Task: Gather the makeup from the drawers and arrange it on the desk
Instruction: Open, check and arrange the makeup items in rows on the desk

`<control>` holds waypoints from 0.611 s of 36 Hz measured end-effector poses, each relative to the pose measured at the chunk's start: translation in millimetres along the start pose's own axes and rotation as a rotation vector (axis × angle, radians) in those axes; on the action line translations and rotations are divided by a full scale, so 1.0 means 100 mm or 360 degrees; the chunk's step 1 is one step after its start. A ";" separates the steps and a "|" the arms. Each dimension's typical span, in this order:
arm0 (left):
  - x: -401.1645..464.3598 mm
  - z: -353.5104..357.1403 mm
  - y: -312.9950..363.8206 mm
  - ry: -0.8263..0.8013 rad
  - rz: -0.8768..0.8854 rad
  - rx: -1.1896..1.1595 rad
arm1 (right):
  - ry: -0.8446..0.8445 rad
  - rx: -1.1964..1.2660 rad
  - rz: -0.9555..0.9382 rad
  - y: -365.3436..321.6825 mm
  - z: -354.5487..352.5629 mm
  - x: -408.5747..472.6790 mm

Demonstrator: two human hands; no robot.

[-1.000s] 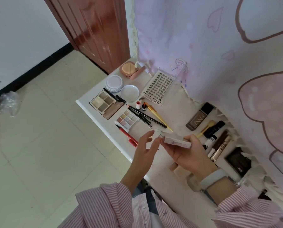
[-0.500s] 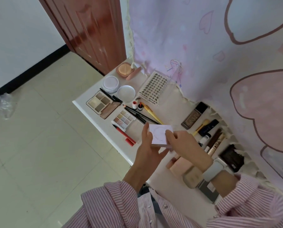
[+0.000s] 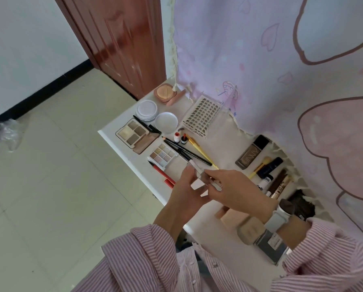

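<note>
The white table (image 3: 121, 144) is carrying the same spread of makeup as half a second ago. Both hands are holding the small white compact (image 3: 199, 172) above its front edge: earlier its pale face was showing, now it is turning edge-on. The right hand (image 3: 237, 190) is pinching it from above, the left hand (image 3: 187, 192) is steadying its near end, grip clenched on it.

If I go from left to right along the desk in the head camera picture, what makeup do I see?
Brown palette → small pastel palette → lash tray → UNNY bottle → dark tube.
</note>
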State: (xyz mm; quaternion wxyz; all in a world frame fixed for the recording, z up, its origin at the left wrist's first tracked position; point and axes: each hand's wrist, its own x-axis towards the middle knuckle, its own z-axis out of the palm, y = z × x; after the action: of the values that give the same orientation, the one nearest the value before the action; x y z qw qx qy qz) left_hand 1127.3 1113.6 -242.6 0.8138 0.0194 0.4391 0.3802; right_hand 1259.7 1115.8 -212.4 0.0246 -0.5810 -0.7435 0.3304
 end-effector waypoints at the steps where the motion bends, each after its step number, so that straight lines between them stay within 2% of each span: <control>1: 0.00 0.01 0.00 0.0000 0.0009 0.0036 | -0.0002 -0.0012 -0.0001 -0.01 -0.01 0.00; 7: 0.02 0.05 0.01 -0.0018 0.0000 0.0264 | -0.0029 0.0007 0.0064 -0.08 -0.02 0.01; 16: 0.10 0.09 -0.01 0.0049 -0.0032 0.0388 | -0.0093 0.0055 0.0261 -0.04 0.09 0.00; 22: 0.10 0.00 0.01 -0.0109 -0.0213 0.0385 | -0.0109 0.0238 0.0385 0.10 -0.02 0.01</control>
State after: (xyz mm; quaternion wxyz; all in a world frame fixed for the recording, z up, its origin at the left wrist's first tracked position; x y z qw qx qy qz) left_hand 1130.3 1120.5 -248.7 0.8435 0.1010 0.4541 0.2686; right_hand 1269.1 1118.5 -216.6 0.0024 -0.6512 -0.6418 0.4050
